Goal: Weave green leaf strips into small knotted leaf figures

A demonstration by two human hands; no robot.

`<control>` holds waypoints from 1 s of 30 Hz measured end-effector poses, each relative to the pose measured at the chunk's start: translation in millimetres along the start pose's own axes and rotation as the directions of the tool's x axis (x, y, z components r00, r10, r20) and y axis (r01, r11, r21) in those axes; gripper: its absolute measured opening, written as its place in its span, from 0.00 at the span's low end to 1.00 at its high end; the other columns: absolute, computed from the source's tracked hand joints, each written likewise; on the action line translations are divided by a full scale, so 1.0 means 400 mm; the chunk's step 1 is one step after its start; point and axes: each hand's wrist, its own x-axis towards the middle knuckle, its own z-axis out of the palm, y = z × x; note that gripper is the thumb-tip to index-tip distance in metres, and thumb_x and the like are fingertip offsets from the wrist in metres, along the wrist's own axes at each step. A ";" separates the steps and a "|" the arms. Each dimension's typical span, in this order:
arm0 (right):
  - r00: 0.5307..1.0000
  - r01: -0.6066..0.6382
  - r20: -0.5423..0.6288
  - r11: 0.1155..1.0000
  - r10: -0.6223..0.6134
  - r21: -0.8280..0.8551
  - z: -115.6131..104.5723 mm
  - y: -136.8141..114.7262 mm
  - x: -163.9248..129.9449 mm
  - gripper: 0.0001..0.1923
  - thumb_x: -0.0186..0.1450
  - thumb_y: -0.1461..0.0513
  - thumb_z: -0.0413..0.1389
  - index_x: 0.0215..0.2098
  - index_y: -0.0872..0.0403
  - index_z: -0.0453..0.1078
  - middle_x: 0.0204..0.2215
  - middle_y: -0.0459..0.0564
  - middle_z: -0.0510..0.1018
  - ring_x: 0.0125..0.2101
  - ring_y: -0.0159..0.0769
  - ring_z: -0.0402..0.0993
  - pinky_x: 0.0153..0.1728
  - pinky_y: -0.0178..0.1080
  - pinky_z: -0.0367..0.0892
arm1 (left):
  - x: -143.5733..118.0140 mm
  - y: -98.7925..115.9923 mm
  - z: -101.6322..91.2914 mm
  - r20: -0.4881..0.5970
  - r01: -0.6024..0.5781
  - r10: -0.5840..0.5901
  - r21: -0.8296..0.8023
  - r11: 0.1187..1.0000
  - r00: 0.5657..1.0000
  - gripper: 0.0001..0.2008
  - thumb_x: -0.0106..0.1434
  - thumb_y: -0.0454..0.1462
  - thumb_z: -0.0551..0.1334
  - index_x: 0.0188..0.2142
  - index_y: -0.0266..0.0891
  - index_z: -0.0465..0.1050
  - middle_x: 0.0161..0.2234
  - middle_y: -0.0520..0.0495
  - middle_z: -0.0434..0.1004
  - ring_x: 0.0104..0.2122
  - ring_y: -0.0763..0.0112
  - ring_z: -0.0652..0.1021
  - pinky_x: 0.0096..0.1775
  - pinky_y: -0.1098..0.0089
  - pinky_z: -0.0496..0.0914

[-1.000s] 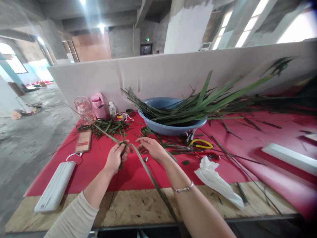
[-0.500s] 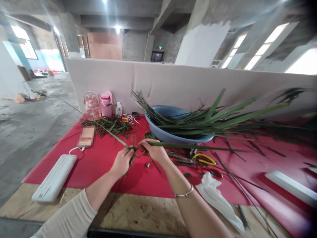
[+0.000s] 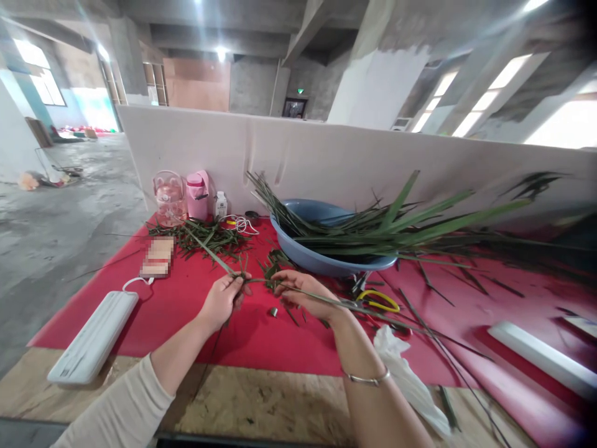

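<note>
Two bare forearms reach out over a red-covered bench (image 3: 153,311), the hands meeting just above its middle. The left hand (image 3: 222,300), sleeve pushed to mid-forearm, is curled with its grip pinched on a small knot of green leaf strips (image 3: 242,269), thumb on top and fingers folded beneath. The right hand (image 3: 305,294), a thin metal bangle (image 3: 368,378) on its wrist, lies palm-down and slightly cupped, its grip closed lightly on a long leaf strip (image 3: 373,313); that strip runs from the knot between the hands, passes under the right fingers and trails off to the right across the red cover. Another strip leaves the knot up and to the left, toward a pile of cut leaves (image 3: 205,236).

Behind the hands stands a blue basin (image 3: 317,261) loaded with long green leaves (image 3: 410,224) that fan out to the right. Yellow-handled scissors (image 3: 380,302) lie just right of the right hand, with a crumpled white cloth (image 3: 405,373) nearer the bench edge. A white flat case (image 3: 91,339) lies at the left, and a clear jug (image 3: 168,198) and pink flask (image 3: 197,194) stand against the back panel.
</note>
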 end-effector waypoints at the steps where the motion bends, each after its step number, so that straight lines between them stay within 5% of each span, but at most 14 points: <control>1: 0.999 -0.039 -0.022 0.995 0.041 0.096 -0.008 -0.004 -0.008 0.19 0.51 0.57 0.57 0.40 0.55 0.64 0.26 0.47 0.74 0.22 0.29 0.69 0.22 0.30 0.62 | -0.001 0.003 -0.001 0.030 0.003 -0.003 -0.012 1.000 1.000 0.18 0.49 0.46 0.60 0.35 0.35 0.66 0.20 0.54 0.67 0.13 0.84 0.58 0.15 0.79 0.49; 3: 0.988 -0.153 0.015 0.960 0.154 0.237 -0.022 -0.015 -0.027 0.19 0.56 0.50 0.49 0.37 0.56 0.66 0.25 0.51 0.75 0.22 0.30 0.70 0.18 0.30 0.62 | -0.005 0.010 -0.003 0.080 0.026 -0.024 -0.020 0.999 0.996 0.18 0.49 0.46 0.61 0.35 0.35 0.66 0.20 0.54 0.67 0.13 0.84 0.57 0.15 0.79 0.48; 6: 0.903 -0.384 0.301 0.890 0.307 0.246 -0.039 -0.032 -0.064 0.31 0.57 0.43 0.38 0.33 0.59 0.68 0.23 0.56 0.76 0.20 0.34 0.72 0.14 0.31 0.61 | -0.011 0.020 -0.005 0.152 0.056 -0.054 -0.009 0.998 0.987 0.17 0.49 0.45 0.61 0.34 0.35 0.67 0.20 0.53 0.67 0.13 0.85 0.57 0.15 0.79 0.48; 8: 0.872 -0.409 0.377 0.888 0.313 0.209 -0.047 -0.039 -0.087 0.30 0.55 0.42 0.42 0.29 0.60 0.68 0.20 0.55 0.75 0.16 0.32 0.70 0.13 0.30 0.60 | -0.015 0.027 -0.007 0.199 0.075 -0.075 0.005 0.997 0.977 0.17 0.50 0.45 0.60 0.34 0.35 0.67 0.20 0.54 0.68 0.13 0.85 0.56 0.15 0.79 0.48; 10: 0.890 -0.352 0.378 0.911 0.254 0.215 -0.048 -0.041 -0.100 0.21 0.52 0.47 0.52 0.25 0.58 0.66 0.17 0.51 0.74 0.13 0.29 0.67 0.12 0.29 0.59 | -0.017 0.031 -0.008 0.237 0.095 -0.096 0.017 0.995 0.967 0.16 0.51 0.45 0.60 0.34 0.35 0.67 0.20 0.53 0.68 0.13 0.85 0.56 0.15 0.79 0.47; 13: 0.967 -0.171 0.237 0.919 0.089 0.356 -0.012 -0.039 -0.086 0.13 0.48 0.56 0.58 0.29 0.55 0.66 0.15 0.43 0.70 0.10 0.24 0.61 0.10 0.27 0.54 | -0.021 0.028 -0.001 0.246 0.094 -0.088 -0.013 0.995 0.965 0.16 0.50 0.45 0.60 0.33 0.34 0.67 0.18 0.53 0.67 0.12 0.85 0.56 0.15 0.79 0.47; 15: 0.999 0.035 -0.014 0.896 -0.032 0.442 0.040 -0.035 -0.051 0.18 0.52 0.58 0.55 0.41 0.51 0.64 0.18 0.40 0.68 0.10 0.21 0.55 0.10 0.25 0.52 | -0.021 0.020 0.008 0.197 0.060 -0.053 -0.027 0.998 0.979 0.16 0.50 0.46 0.60 0.29 0.33 0.67 0.14 0.56 0.62 0.12 0.84 0.56 0.15 0.78 0.48; 17: 0.973 0.162 -0.213 0.930 -0.093 0.331 0.103 -0.024 -0.006 0.22 0.55 0.60 0.50 0.49 0.49 0.58 0.23 0.42 0.69 0.12 0.22 0.56 0.12 0.27 0.55 | -0.019 0.010 0.016 0.110 0.003 -0.002 -0.007 1.000 0.994 0.17 0.50 0.47 0.59 0.27 0.33 0.67 0.11 0.58 0.57 0.12 0.83 0.55 0.15 0.78 0.49; 19: 0.932 0.189 -0.323 0.981 -0.166 0.040 0.157 -0.007 0.034 0.23 0.57 0.62 0.46 0.52 0.51 0.56 0.24 0.45 0.70 0.16 0.27 0.62 0.17 0.32 0.63 | -0.014 -0.001 0.020 0.036 -0.042 0.040 0.047 0.998 0.999 0.18 0.50 0.48 0.59 0.28 0.33 0.69 0.11 0.58 0.57 0.12 0.82 0.56 0.15 0.77 0.49; 23: 0.829 0.305 -0.300 0.831 -0.472 -0.464 0.199 0.032 0.064 0.22 0.59 0.65 0.42 0.51 0.54 0.59 0.38 0.54 0.72 0.40 0.38 0.68 0.43 0.42 0.63 | -0.002 -0.021 0.019 -0.075 -0.081 0.088 0.094 0.992 0.993 0.23 0.48 0.50 0.60 0.36 0.32 0.69 0.12 0.58 0.59 0.11 0.82 0.57 0.15 0.77 0.50; 30: 0.855 0.183 -0.372 0.881 -0.362 -0.437 0.206 0.046 0.031 0.10 0.60 0.63 0.42 0.39 0.54 0.60 0.23 0.50 0.72 0.24 0.36 0.70 0.26 0.36 0.64 | 0.001 -0.044 0.017 -0.062 -0.070 0.076 0.102 0.992 0.995 0.24 0.48 0.49 0.60 0.38 0.33 0.68 0.14 0.58 0.60 0.12 0.83 0.58 0.15 0.77 0.50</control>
